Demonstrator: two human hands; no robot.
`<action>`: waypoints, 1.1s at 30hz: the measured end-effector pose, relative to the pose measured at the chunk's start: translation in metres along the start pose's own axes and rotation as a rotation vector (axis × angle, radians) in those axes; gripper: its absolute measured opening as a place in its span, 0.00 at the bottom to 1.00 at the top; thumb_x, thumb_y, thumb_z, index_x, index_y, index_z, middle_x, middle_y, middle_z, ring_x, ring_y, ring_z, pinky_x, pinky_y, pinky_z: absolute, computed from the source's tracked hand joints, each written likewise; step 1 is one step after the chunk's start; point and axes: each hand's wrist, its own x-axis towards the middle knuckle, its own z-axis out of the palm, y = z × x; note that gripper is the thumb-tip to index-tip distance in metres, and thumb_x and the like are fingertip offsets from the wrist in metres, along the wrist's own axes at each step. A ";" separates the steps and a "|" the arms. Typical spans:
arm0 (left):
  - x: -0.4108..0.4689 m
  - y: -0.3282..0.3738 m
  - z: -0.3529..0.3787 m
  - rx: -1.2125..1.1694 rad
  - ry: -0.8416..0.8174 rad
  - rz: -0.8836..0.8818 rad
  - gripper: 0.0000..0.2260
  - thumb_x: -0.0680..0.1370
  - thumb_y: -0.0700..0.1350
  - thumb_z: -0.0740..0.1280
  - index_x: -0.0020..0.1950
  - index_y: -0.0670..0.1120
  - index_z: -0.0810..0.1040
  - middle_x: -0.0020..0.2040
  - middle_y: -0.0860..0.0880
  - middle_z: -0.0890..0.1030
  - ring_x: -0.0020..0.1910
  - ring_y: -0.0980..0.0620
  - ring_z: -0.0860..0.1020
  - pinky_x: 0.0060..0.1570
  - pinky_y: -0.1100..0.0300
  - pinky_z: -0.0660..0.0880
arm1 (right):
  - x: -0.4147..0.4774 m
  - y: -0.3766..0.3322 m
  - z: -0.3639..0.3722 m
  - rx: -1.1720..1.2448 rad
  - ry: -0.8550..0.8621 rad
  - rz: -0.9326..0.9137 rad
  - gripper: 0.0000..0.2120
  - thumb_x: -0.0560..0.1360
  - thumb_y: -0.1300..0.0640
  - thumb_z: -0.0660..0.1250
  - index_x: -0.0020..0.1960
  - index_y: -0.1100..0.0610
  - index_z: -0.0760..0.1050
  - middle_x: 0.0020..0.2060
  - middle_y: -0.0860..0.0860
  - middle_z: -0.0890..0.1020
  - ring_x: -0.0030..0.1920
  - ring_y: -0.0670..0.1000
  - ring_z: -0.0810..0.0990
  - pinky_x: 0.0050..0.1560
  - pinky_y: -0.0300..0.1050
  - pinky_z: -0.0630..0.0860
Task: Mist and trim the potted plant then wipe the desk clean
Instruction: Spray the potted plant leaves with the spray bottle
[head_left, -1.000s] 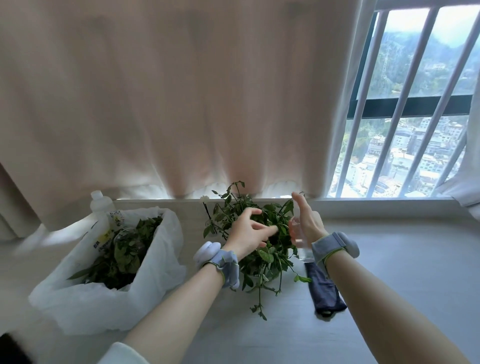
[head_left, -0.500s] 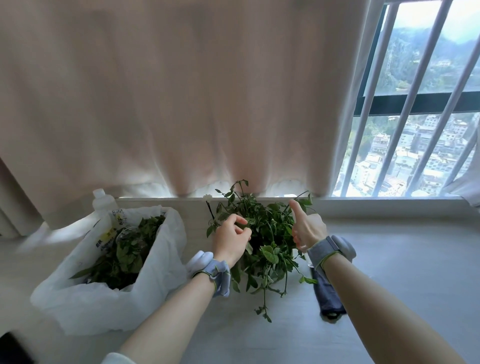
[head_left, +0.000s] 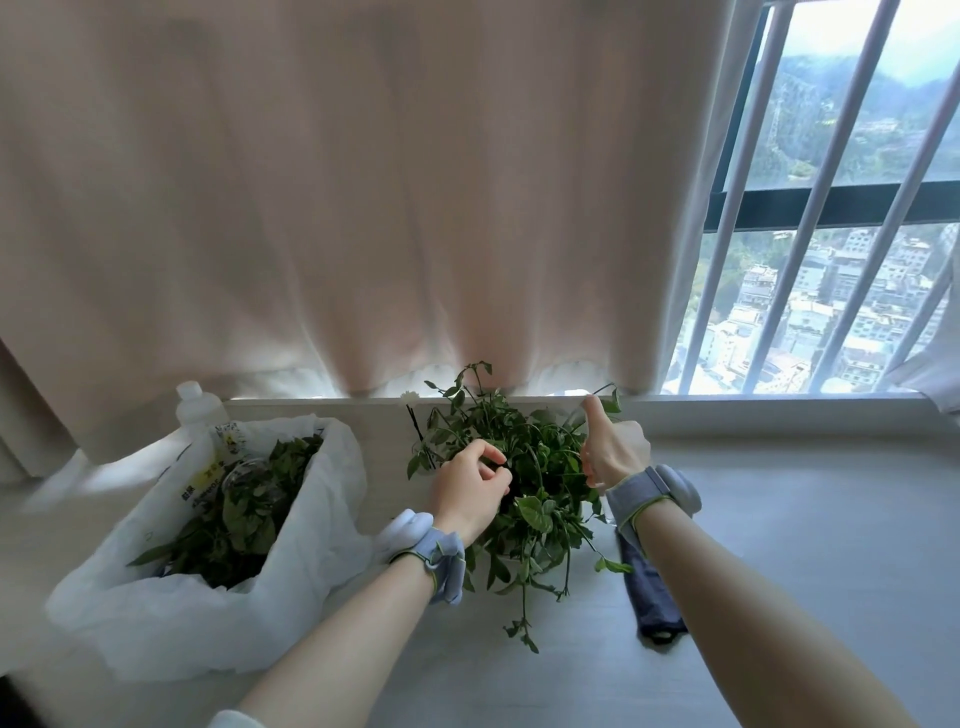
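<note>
Left hand (head_left: 470, 493) pinches leaves amid the potted plant (head_left: 537, 512). Right hand (head_left: 615, 453) curls at its right edge; its hold is hidden.

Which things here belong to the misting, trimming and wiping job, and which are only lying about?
For the job: leafy green potted plant; folded dark blue cloth; white plastic bag of green cuttings; pale grey desk.
Lying about: white plastic bottle; beige curtain.
</note>
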 end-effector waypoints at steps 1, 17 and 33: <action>0.001 0.002 0.001 0.005 0.004 0.010 0.04 0.75 0.43 0.64 0.46 0.51 0.75 0.35 0.51 0.83 0.33 0.51 0.79 0.38 0.52 0.81 | 0.000 0.003 -0.001 -0.005 0.012 0.008 0.36 0.65 0.30 0.55 0.38 0.64 0.78 0.33 0.58 0.82 0.30 0.57 0.80 0.38 0.50 0.80; 0.006 0.019 0.025 -0.012 0.029 0.072 0.04 0.74 0.43 0.64 0.44 0.52 0.76 0.36 0.49 0.82 0.37 0.47 0.81 0.39 0.47 0.80 | 0.015 0.029 -0.028 0.092 0.033 0.093 0.30 0.70 0.34 0.59 0.32 0.62 0.74 0.29 0.56 0.77 0.29 0.56 0.76 0.37 0.50 0.77; -0.001 0.025 0.028 0.006 0.021 0.082 0.03 0.75 0.44 0.64 0.47 0.52 0.76 0.37 0.50 0.82 0.37 0.47 0.81 0.40 0.48 0.80 | 0.006 0.043 -0.044 0.248 -0.110 0.144 0.27 0.73 0.37 0.61 0.28 0.59 0.68 0.23 0.52 0.71 0.23 0.50 0.68 0.31 0.43 0.71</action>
